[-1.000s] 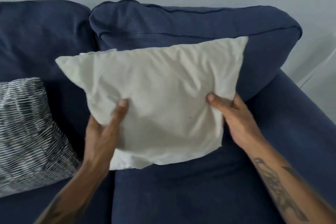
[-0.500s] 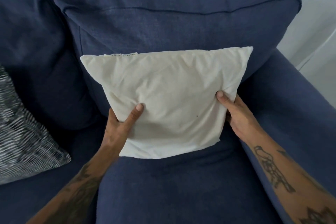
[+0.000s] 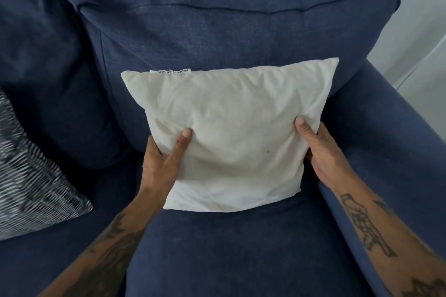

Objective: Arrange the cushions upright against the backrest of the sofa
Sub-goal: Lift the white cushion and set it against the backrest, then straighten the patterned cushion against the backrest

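Both thumbs press the front of the white cushion (image 3: 231, 137); left hand (image 3: 161, 164) and right hand (image 3: 323, 152) clamp its sides. It stands mid-frame against the backrest (image 3: 217, 31). The striped cushion (image 3: 31, 176), lower left, seems not yet arranged.

The white cushion (image 3: 231, 132) has come down from mid-air to stand against the backrest (image 3: 217, 31), lower edge on the seat.
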Available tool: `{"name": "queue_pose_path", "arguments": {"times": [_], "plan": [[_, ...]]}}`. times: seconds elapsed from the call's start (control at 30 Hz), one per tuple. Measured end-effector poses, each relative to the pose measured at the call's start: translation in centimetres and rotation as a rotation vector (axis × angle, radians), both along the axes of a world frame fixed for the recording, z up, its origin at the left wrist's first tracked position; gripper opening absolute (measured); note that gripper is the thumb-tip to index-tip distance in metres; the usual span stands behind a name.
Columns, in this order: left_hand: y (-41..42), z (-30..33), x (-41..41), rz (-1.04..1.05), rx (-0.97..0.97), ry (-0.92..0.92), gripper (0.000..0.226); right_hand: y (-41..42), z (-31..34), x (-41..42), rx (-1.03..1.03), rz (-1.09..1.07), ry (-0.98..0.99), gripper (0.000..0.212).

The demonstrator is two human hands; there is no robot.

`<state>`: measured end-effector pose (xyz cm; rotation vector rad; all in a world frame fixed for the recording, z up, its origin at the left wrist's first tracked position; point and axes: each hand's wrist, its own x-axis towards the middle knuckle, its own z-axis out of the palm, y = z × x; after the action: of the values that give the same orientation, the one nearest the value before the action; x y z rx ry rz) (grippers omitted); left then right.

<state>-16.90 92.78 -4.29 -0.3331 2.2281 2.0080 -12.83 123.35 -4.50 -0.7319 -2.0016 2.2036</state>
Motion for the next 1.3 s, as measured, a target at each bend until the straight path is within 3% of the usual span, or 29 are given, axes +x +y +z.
{"name": "queue_pose_path", "arguments": {"times": [0.33,0.47,0.57,0.7,0.8,0.9,1.07,1.1,1.17,1.27,1.3], "plan": [[-0.6,-0.7,-0.4,0.032,-0.028,-0.035,0.066,-0.3,0.5,-0.6,0.038,0.087,-0.079,0.084],[-3.4,-0.4,0.2,0.016,-0.106,-0.032,0.07,-1.9,2.7,0.4,0.269,-0.023,-0.102,0.087],[-9.3,0.2,1.6,0.156,-0.11,-0.001,0.054,-5.1,5.8,1.4,0.539,-0.3,0.078,0.08],[-22.3,1.6,2.4,0.405,-0.119,0.137,0.011,-15.2,11.1,0.2,0.703,-0.216,0.422,0.05],[-32.5,3.8,2.0,0.655,-0.201,0.181,0.02,-25.8,12.7,-1.8,0.641,0.027,0.468,0.033],[-41.0,6.0,1.2,0.825,-0.319,0.182,0.048,-36.4,11.1,-5.0,0.528,0.285,0.297,0.033],[-50.5,8.4,-4.0,0.618,-0.385,0.107,0.049,-47.7,10.1,-11.8,0.295,0.388,0.055,0.069],[-51.8,8.5,-5.5,0.554,-0.369,0.1,0.065,-48.9,10.2,-13.1,0.263,0.385,0.034,0.072],[-53.5,8.3,-8.2,0.509,-0.311,0.106,0.082,-50.6,10.1,-15.3,0.28,0.385,0.017,0.06],[-54.7,7.7,-10.8,0.5,-0.22,0.113,0.06,-51.5,9.8,-17.2,0.385,0.371,0.05,0.009],[-54.9,7.7,-11.5,0.514,-0.177,0.11,0.055,-51.5,10.0,-17.7,0.428,0.354,0.067,0.007]]}}
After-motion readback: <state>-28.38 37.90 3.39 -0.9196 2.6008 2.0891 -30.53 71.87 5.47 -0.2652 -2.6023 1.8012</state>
